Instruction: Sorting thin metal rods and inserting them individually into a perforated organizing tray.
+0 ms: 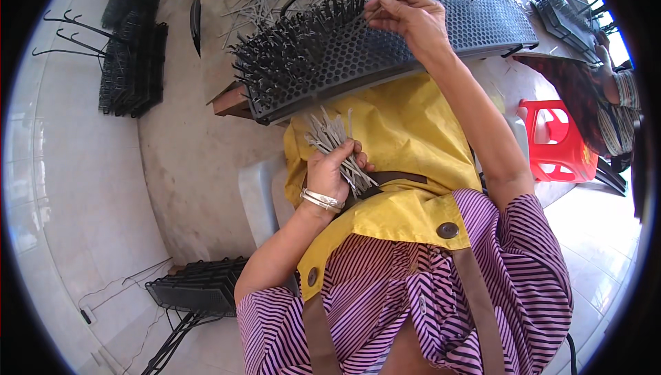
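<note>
"What's nearest?"

"A yellow apron (399, 217), creased cloth with big round dark buttons, over a striped shirt. In front of it the left hand (329, 174) is gripping a loose bundle of strips (337, 135), thin, straight and silvery grey, fanned at the top."

"And the right hand?"

"The right hand (412, 20) hovers over the far edge of the rack (475, 27), around the middle of its length. Its fingers are curled; I can't tell whether they pinch anything."

"How far along does it look?"

"Partway, I'd judge. Dark pieces (282, 58) stand crowded in the rack's left end and along its far edge up to the right hand. The right end and much of the near edge show bare holes, so a good share seems left."

"What's the rack like?"

"Black, long and flat, punched with round holes like a honeycomb. The pieces make a bristly, uneven patch with pale glints. It lies across the table (231, 102), whose brown near-left corner pokes out beneath it."

"Beyond that?"

"Loose strips (265, 3) lie tangled toward the table's far edge, dull metallic grey. Off to the right is a glossy red stool (585, 155)."
</note>
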`<control>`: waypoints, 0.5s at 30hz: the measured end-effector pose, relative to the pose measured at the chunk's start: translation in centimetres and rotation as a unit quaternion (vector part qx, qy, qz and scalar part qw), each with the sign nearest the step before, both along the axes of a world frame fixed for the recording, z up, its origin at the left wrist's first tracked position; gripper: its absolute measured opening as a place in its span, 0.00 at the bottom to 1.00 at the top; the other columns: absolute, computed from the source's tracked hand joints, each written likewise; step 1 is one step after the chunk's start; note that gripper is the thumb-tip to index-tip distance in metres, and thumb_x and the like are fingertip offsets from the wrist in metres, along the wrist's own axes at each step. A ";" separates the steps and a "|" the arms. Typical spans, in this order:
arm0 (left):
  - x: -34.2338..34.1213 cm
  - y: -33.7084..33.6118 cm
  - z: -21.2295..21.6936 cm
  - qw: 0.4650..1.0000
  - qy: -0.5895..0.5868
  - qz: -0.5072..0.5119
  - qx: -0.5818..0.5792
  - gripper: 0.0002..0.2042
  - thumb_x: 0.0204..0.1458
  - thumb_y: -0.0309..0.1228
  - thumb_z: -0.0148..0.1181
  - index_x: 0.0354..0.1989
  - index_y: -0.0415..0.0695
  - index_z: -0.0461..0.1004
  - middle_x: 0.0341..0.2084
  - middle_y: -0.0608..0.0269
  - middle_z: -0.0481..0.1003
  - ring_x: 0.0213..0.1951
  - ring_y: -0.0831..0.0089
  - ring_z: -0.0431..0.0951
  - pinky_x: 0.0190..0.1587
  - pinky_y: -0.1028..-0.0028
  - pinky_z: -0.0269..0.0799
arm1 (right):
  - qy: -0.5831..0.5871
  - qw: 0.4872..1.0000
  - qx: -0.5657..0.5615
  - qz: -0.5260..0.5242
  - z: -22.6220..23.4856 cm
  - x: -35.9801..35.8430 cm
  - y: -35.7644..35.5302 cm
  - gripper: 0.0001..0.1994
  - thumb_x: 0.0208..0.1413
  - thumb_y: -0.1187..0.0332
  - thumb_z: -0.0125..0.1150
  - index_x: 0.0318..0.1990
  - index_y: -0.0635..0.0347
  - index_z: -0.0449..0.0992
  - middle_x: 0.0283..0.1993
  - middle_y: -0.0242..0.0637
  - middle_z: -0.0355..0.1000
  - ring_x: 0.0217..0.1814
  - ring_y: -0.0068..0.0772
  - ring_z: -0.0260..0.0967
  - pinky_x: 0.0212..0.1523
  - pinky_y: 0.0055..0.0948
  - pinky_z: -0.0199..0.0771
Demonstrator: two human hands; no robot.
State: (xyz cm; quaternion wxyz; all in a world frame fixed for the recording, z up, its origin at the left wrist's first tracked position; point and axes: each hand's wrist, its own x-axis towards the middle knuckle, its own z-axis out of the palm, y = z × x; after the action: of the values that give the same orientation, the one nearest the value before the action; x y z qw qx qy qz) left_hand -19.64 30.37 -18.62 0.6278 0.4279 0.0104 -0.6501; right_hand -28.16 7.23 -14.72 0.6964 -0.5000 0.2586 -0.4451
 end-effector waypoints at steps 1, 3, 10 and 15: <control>0.0 0.0 0.0 1.000 0.001 0.000 0.000 0.06 0.49 0.27 0.51 0.29 0.36 0.68 0.19 0.61 0.68 0.21 0.71 0.69 0.28 0.67 0.73 | 0.000 1.000 0.001 0.000 -0.2 0.1 -0.1 0.04 0.51 0.76 0.51 0.32 0.68 0.71 0.32 0.44 0.72 0.34 0.32 0.72 0.36 0.28 0.76; 0.0 0.0 0.0 1.000 0.003 0.000 0.001 0.06 0.49 0.27 0.51 0.28 0.36 0.68 0.19 0.61 0.68 0.21 0.71 0.69 0.28 0.67 0.73 | -0.023 1.000 0.002 -0.004 -0.4 0.2 -0.3 0.04 0.52 0.76 0.50 0.33 0.68 0.70 0.33 0.44 0.72 0.34 0.33 0.72 0.35 0.29 0.76; 0.1 -0.1 0.0 1.000 0.006 -0.003 0.000 0.05 0.49 0.26 0.51 0.28 0.36 0.68 0.19 0.61 0.68 0.21 0.72 0.69 0.28 0.66 0.72 | -0.029 0.999 -0.031 -0.005 0.1 0.7 -0.3 0.05 0.52 0.76 0.50 0.34 0.69 0.70 0.33 0.45 0.72 0.34 0.34 0.72 0.36 0.28 0.76; 0.2 -0.1 0.0 1.000 0.006 -0.003 0.004 0.05 0.49 0.26 0.50 0.28 0.36 0.68 0.19 0.61 0.68 0.21 0.72 0.69 0.28 0.66 0.72 | -0.017 0.998 -0.066 0.015 0.3 0.6 -0.6 0.05 0.52 0.77 0.50 0.34 0.69 0.70 0.33 0.44 0.72 0.34 0.33 0.72 0.36 0.28 0.77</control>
State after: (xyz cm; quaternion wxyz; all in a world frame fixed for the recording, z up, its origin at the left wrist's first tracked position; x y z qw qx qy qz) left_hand -19.47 30.31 -18.63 0.6242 0.4267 0.0155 -0.6543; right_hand -27.53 6.63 -14.46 0.6727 -0.5413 0.2093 -0.4589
